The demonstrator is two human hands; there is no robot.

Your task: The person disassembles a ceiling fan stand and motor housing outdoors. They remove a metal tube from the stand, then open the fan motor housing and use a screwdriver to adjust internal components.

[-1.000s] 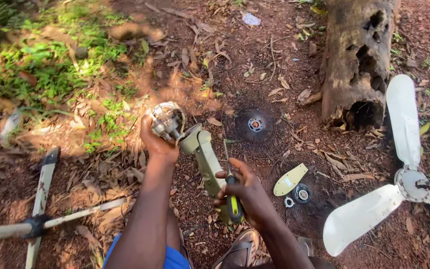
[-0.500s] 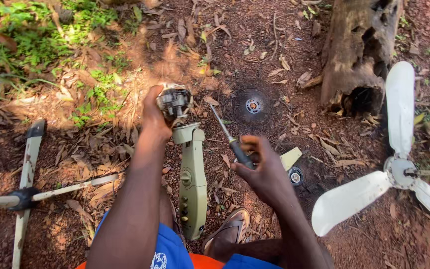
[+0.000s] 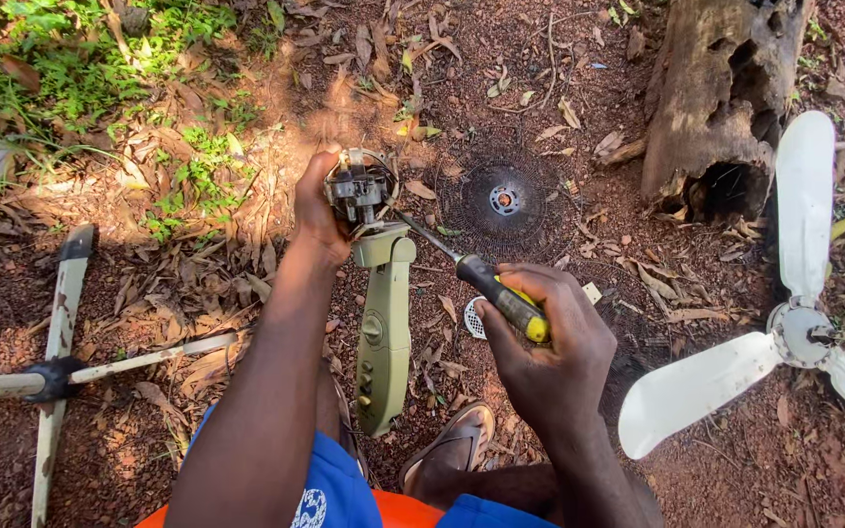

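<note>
White three-bladed plastic fan blade lying on red soil at right. Round dark wire fan guard lying flat beside a hollow, rotting tree stump. Pale cross-shaped metal fan base resting at left. Green grass patch growing upper left; dry leaves lying scattered.

ground: red soil | dry leaves | fan blades | wire grille | cross stand

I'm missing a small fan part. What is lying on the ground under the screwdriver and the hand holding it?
Under the screwdriver in the right hand lies a small round white perforated piece on red soil and dry leaves. The hand covers its right side and anything beneath itself.
</note>
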